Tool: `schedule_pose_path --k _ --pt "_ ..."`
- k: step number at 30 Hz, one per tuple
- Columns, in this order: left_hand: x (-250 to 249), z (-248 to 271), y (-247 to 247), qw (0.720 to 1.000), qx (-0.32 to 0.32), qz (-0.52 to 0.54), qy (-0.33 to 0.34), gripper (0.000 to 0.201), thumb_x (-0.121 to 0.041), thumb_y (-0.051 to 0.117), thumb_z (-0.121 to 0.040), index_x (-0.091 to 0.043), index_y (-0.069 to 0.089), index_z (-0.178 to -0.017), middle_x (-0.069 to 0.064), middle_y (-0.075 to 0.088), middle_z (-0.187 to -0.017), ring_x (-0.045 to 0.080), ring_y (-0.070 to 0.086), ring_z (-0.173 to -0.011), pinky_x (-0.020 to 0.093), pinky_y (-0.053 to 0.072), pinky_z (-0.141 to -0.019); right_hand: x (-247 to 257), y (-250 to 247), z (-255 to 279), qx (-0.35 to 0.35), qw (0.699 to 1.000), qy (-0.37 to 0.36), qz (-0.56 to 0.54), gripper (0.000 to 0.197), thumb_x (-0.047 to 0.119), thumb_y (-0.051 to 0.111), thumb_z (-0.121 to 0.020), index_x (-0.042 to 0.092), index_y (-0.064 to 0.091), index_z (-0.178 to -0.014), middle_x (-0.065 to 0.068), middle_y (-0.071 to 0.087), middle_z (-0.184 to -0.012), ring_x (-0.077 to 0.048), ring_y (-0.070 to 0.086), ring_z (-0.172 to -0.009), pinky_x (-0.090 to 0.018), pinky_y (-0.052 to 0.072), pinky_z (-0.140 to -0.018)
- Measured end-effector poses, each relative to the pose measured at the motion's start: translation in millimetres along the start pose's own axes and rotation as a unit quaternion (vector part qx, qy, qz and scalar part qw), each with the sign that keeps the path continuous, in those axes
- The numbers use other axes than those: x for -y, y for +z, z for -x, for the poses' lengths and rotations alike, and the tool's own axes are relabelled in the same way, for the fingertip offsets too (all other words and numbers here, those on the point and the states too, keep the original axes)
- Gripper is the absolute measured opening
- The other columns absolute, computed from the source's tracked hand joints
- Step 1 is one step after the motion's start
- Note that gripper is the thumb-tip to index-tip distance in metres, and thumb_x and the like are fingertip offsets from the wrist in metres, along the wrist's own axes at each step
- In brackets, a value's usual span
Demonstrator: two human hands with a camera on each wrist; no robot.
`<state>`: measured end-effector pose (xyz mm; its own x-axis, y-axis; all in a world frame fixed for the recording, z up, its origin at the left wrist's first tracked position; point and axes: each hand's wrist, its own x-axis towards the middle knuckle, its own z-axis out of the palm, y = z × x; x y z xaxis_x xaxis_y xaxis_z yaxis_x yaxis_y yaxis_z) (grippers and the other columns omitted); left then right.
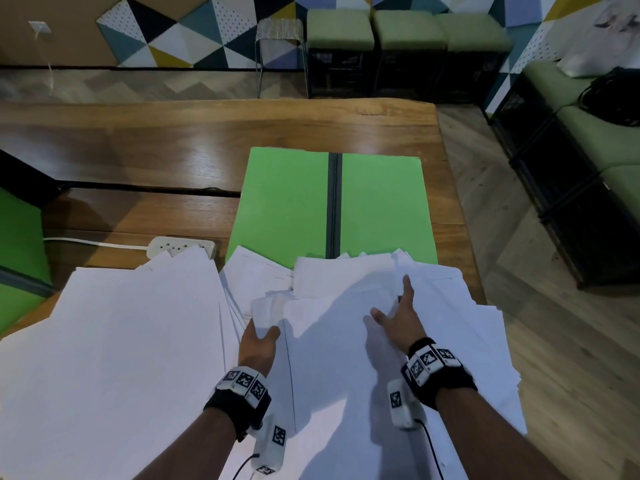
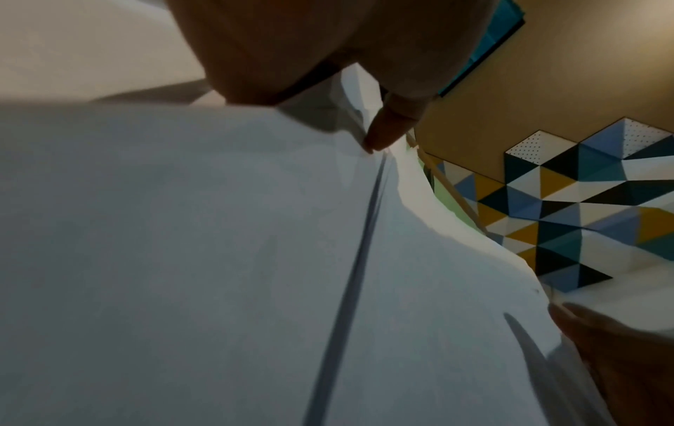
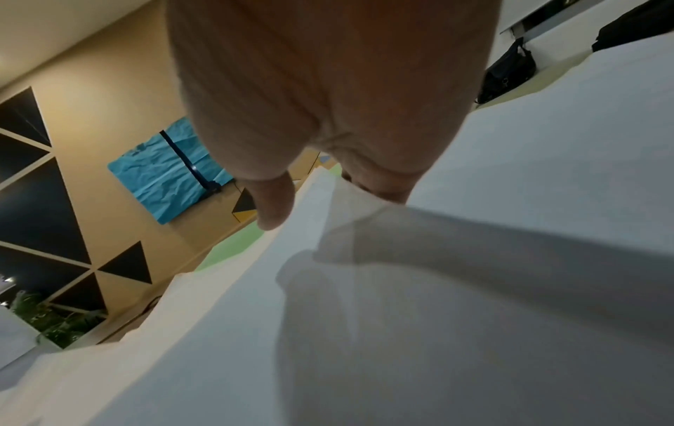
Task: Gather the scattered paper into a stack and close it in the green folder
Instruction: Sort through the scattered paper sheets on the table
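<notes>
Looking down from the head camera, white paper (image 1: 322, 358) lies scattered in loose, overlapping sheets across the near part of a wooden worktop (image 1: 173, 140), with a separate flat pile to the left. Its far edges overlap the near end of the green folder (image 1: 287, 202), which lies open and flat just beyond, a dark spine running down its middle.

The left hand (image 1: 258, 344) has its thumb and fingers curled round a curled-up bunch of sheets at the middle of the spread. The right hand (image 1: 401, 317) lies on the paper with fingers straight and spread; in the right wrist view the sheet bulges over what seem to be fingertips tucked beneath an edge, though that view is too blurred to be sure.

The sheets look thin, light and floppy, bending where lifted, and probably slide easily over one another. They crease readily, so they are likely best taken at the outer edges with both hands and squared against the worktop. The folder looks stiffer and should lift by one cover's free edge.

The sheets appear blank and the folder is unlabelled. The black-and-white square markers on the wrist bands are the only printing seen.
</notes>
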<state>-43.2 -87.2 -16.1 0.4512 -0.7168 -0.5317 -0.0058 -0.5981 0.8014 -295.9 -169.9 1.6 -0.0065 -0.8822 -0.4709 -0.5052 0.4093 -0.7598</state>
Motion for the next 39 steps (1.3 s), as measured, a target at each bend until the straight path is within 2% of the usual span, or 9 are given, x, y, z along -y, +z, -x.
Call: schedule_pose_path --k 5,14,18,22,25,29,33,36,39 --pt "-3 6 0 0.999 0.007 0.041 0.01 0.035 -0.02 0.053 -0.097 -0.013 0.052 -0.131 0.001 0.058 -0.115 0.017 0.052 -0.109 0.028 0.037 -0.093 22 2 -17 -0.03 0.996 -0.046 0.065 0.086 0.01 0.059 -0.09 0.035 0.003 -0.15 -0.023 0.05 -0.136 -0.04 0.055 -0.115 -0.04 0.043 -0.092" --pt "-2 -4 2 0.999 -0.024 0.043 -0.012 0.034 -0.025 0.055 -0.096 -0.01 0.057 -0.126 0.003 0.06 -0.113 0.018 0.053 -0.106 0.025 0.035 -0.091 -3 15 -23 0.037 0.994 -0.036 0.091 0.066 0.02 0.066 -0.086 0.014 0.029 -0.139 -0.011 0.049 -0.135 -0.031 0.048 -0.125 -0.038 0.039 -0.103" --pt "-1 -2 2 1.0 -0.009 0.024 0.013 0.033 -0.019 0.055 -0.095 -0.014 0.053 -0.128 -0.001 0.058 -0.113 0.019 0.052 -0.108 0.026 0.035 -0.091 14 5 -40 0.005 0.996 -0.078 0.033 0.084 0.02 0.069 -0.084 0.022 0.015 -0.147 -0.01 0.033 -0.146 -0.027 0.038 -0.133 -0.042 0.036 -0.108" --pt "4 1 4 0.999 -0.009 0.038 0.022 0.036 -0.026 0.054 -0.096 -0.016 0.051 -0.13 -0.001 0.06 -0.12 0.02 0.054 -0.114 0.028 0.037 -0.094 41 3 -63 0.058 0.966 -0.098 0.232 0.081 0.041 0.061 -0.088 0.036 0.01 -0.15 0.0 0.012 -0.155 -0.026 0.047 -0.125 -0.045 0.04 -0.103" --pt "2 3 5 0.998 -0.013 0.046 0.029 0.041 -0.034 0.052 -0.096 -0.018 0.051 -0.134 -0.005 0.057 -0.126 0.013 0.05 -0.117 0.026 0.034 -0.097 54 10 -75 0.126 0.914 -0.113 0.369 0.064 0.051 0.052 -0.089 0.038 0.025 -0.145 0.006 0.018 -0.149 -0.022 0.05 -0.122 -0.045 0.041 -0.103" --pt "3 -5 3 0.999 -0.036 0.021 -0.023 0.047 -0.041 0.046 -0.097 -0.014 0.052 -0.134 0.0 0.057 -0.129 0.022 0.05 -0.123 0.029 0.034 -0.103 54 19 -71 0.159 0.899 -0.155 0.378 0.038 0.036 0.053 -0.092 0.027 0.05 -0.129 0.002 0.039 -0.121 -0.022 0.046 -0.122 -0.038 0.042 -0.101" --pt "4 -13 1 0.998 -0.027 0.009 -0.052 0.049 -0.046 0.048 -0.095 -0.014 0.055 -0.132 0.008 0.058 -0.133 0.028 0.053 -0.122 0.035 0.038 -0.106 45 24 -63 0.122 0.938 -0.166 0.28 0.053 0.025 0.056 -0.093 0.039 0.037 -0.141 -0.002 0.051 -0.134 -0.026 0.052 -0.119 -0.04 0.043 -0.1" --pt "0 -9 2 0.999 -0.025 0.031 -0.028 0.045 -0.043 0.053 -0.094 -0.02 0.054 -0.132 0.002 0.059 -0.129 0.024 0.052 -0.121 0.029 0.036 -0.098 40 23 -69 0.137 0.926 -0.172 0.307 0.045 0.017 0.047 -0.095 0.035 0.045 -0.136 -0.004 0.055 -0.126 -0.026 0.053 -0.116 -0.036 0.041 -0.099" --pt "-3 -3 2 0.999 -0.026 0.033 -0.004 0.043 -0.038 0.054 -0.094 -0.02 0.053 -0.133 0.0 0.057 -0.13 0.02 0.05 -0.123 0.026 0.033 -0.096 44 20 -74 0.128 0.941 -0.173 0.259 0.046 0.013 0.048 -0.093 0.035 0.049 -0.133 -0.005 0.06 -0.121 -0.023 0.057 -0.103 -0.029 0.042 -0.093"
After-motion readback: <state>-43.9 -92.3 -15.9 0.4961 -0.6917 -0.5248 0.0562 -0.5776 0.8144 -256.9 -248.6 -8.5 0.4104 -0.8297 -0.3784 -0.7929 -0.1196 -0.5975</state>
